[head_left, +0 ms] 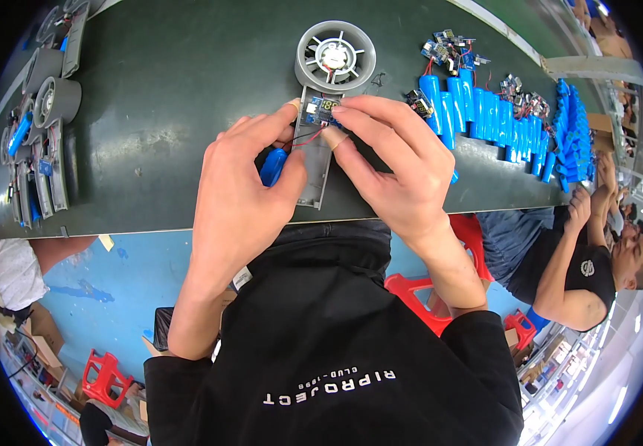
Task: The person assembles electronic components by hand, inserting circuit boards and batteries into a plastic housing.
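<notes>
A grey plastic fan housing lies on the table in front of me, its round fan [335,56] at the far end and its long channel-shaped handle [312,195] toward me. At the handle's top sits a small blue circuit board [314,110] with a digit display. Red and black wires run from it to a blue-wrapped battery [273,167]. My left hand [251,167] is closed around that battery, its index fingertip against the handle's left edge. My right hand [399,152] pinches the board's right side between thumb and fingers.
At the right stand rows of blue batteries [485,115] with wired circuit boards [451,50]. Several grey fan housings [57,100] lie at the far left. Beyond the table's right end sits another person [567,275]. Red stools [418,301] stand on the blue floor.
</notes>
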Action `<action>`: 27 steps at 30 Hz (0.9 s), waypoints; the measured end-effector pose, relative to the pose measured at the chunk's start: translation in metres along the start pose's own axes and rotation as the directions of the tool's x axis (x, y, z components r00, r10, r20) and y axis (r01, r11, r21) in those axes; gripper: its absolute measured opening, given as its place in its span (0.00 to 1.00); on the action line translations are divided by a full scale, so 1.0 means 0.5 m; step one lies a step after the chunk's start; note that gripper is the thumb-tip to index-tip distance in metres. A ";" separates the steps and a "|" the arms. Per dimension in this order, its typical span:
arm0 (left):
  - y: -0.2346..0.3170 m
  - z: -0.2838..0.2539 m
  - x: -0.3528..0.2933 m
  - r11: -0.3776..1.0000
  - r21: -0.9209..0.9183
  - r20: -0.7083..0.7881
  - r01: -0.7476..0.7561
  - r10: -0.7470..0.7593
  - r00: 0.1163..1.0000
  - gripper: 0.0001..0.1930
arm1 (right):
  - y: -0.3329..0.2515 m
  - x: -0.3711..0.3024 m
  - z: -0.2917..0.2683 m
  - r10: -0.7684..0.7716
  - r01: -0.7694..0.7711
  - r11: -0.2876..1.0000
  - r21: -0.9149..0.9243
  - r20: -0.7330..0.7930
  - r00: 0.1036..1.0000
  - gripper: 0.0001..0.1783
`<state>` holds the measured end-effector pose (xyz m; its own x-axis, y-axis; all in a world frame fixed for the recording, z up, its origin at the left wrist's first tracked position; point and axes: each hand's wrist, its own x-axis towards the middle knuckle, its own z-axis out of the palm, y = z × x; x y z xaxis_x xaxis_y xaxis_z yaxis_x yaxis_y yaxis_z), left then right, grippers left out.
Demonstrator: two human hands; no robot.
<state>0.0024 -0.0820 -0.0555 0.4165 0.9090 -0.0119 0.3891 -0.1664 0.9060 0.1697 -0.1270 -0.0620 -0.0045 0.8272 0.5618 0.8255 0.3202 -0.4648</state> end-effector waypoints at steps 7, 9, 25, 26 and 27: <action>0.004 -0.002 0.000 1.000 0.026 0.015 0.006 -0.007 1.000 0.20 | 0.007 0.001 0.007 0.002 -0.002 0.999 0.044 0.001 1.000 0.14; 0.006 -0.003 0.001 0.999 0.034 0.019 0.010 -0.011 1.000 0.20 | 0.007 0.001 0.008 0.016 -0.017 0.998 0.061 0.010 1.000 0.13; 0.000 0.000 0.001 1.000 -0.007 0.007 -0.005 0.006 1.000 0.19 | -0.003 0.003 0.004 0.145 -0.150 0.983 0.108 0.049 0.988 0.12; 0.001 0.000 0.001 1.000 0.000 0.010 -0.011 0.011 1.000 0.19 | -0.003 0.004 0.004 0.142 -0.145 0.984 0.099 0.043 0.989 0.12; 0.004 0.000 0.002 1.000 -0.001 0.012 -0.010 0.010 1.000 0.19 | -0.004 0.004 0.004 0.138 -0.141 0.986 0.091 0.036 0.990 0.12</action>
<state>0.0035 -0.0814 -0.0539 0.4302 0.9027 -0.0074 0.3841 -0.1756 0.9065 0.1667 -0.1250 -0.0611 0.0889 0.8796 0.4674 0.7634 0.2413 -0.5992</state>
